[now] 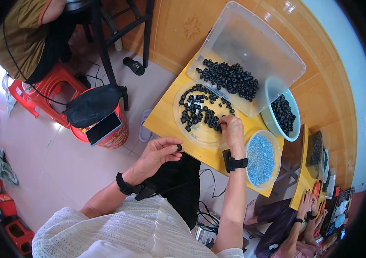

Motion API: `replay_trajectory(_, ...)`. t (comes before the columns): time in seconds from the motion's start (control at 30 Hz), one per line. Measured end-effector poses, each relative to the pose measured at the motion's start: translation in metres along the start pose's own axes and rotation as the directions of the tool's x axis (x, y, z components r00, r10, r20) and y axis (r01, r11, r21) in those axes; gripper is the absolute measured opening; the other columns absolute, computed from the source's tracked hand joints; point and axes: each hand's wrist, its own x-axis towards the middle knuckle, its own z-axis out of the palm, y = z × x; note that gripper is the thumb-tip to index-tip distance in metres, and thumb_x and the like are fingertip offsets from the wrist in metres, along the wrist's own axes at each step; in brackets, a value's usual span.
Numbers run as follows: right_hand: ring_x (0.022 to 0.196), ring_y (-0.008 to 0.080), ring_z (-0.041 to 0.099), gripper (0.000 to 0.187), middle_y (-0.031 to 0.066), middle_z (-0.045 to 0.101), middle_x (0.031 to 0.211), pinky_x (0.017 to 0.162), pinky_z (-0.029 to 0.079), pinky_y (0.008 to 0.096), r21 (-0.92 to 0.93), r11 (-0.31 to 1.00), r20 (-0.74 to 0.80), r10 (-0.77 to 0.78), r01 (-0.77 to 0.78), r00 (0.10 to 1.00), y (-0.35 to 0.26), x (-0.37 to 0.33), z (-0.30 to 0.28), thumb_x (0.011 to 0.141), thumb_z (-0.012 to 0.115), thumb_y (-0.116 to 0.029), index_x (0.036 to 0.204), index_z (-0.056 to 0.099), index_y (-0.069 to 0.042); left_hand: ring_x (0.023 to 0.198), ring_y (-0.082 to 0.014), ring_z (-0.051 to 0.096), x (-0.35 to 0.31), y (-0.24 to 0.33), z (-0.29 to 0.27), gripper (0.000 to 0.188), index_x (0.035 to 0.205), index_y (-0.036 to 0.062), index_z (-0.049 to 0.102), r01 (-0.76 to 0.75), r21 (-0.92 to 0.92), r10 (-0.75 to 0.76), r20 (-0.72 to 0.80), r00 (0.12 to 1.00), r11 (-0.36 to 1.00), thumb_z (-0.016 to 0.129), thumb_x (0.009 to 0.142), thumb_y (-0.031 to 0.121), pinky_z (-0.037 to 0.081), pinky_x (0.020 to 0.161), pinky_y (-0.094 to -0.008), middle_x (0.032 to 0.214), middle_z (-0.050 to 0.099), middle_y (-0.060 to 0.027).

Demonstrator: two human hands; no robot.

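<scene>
My left hand (160,154) is held off the table's near edge, its thumb and fingers closed on a small black ring-shaped piece (179,148). Over the round clear plate (200,138), my right hand (233,130) reaches down with its fingertips pinched among loose black pieces (200,112). Whatever lies between those fingertips is hidden. The loose pieces are short and cylindrical, some with a visible hole. Right of my right hand, a round tub (261,160) holds many tiny clear-blue pieces. Plate and tub both rest on a yellow table (166,115).
A tilted translucent bin (251,43) with more black pieces stands behind the plate. Beside it is a pale green bowl (294,134) of black pieces. A phone (104,129) lies on a red bucket (120,139) at left. Another person's hands (306,203) show at lower right.
</scene>
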Motion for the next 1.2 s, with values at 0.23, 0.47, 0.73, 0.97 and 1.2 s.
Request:
replay_trajectory(0.23,0.072,0.0287,0.062,0.023,0.0158,0.061,0.077,0.067,0.049,0.0341,0.065,0.997,-0.040,0.043,-0.040,0.998,-0.008,-0.006,-0.002,0.068,0.056,0.008,0.087,0.066,0.000,0.082,-0.0147,0.065,0.000,0.000,0.000,0.022,0.111,-0.0007,0.057,0.021,-0.002,-0.021,0.006,1.000,1.000,0.052,0.090,0.005,0.054,0.075,-0.0238,0.098,0.063,-0.0126)
replay_trajectory(0.47,0.073,0.0127,0.063,0.019,0.0078,0.064,0.086,0.066,0.050,0.0231,0.861,0.403,0.191,0.309,-0.311,0.932,-0.026,-0.032,-0.008,0.081,0.058,0.002,0.099,0.064,0.004,0.083,-0.0150,0.064,0.001,0.000,-0.001,0.022,0.111,-0.0008,0.058,0.029,-0.002,-0.029,-0.011,1.000,1.000,0.052,0.090,0.005,0.054,0.075,-0.0244,0.098,0.063,-0.0120)
replay_trajectory(0.73,0.075,0.0154,0.063,0.016,0.0090,0.064,0.090,0.073,0.053,0.0272,0.924,0.190,0.271,0.289,-0.332,0.918,-0.072,-0.052,-0.013,0.084,0.057,0.001,0.099,0.063,0.004,0.083,-0.0134,0.063,0.005,0.003,0.009,0.021,0.109,-0.0002,0.058,0.028,0.012,-0.028,-0.003,1.000,1.000,0.053,0.090,0.007,0.053,0.077,-0.0241,0.099,0.062,-0.0094)
replay_trajectory(0.97,0.071,0.0121,0.060,0.016,0.0052,0.061,0.085,0.066,0.050,0.0238,0.872,0.423,0.118,0.306,-0.246,0.945,-0.069,-0.065,0.001,0.082,0.058,0.001,0.097,0.064,0.002,0.085,-0.0153,0.064,0.005,0.003,0.008,0.021,0.109,-0.0002,0.057,0.028,-0.002,-0.028,-0.005,1.000,1.000,0.054,0.089,0.005,0.053,0.078,-0.0253,0.101,0.062,-0.0108)
replay_trajectory(1.2,0.066,0.0167,0.059,0.016,0.0101,0.062,0.076,0.063,0.046,0.0275,0.318,0.939,-0.080,0.165,-0.131,0.983,-0.054,-0.063,0.008,0.073,0.061,0.005,0.088,0.066,0.001,0.082,-0.0130,0.064,0.005,0.000,0.003,0.020,0.107,0.0000,0.059,0.024,-0.036,-0.023,0.004,1.000,0.999,0.054,0.088,0.005,0.053,0.077,-0.0241,0.098,0.063,-0.0072)
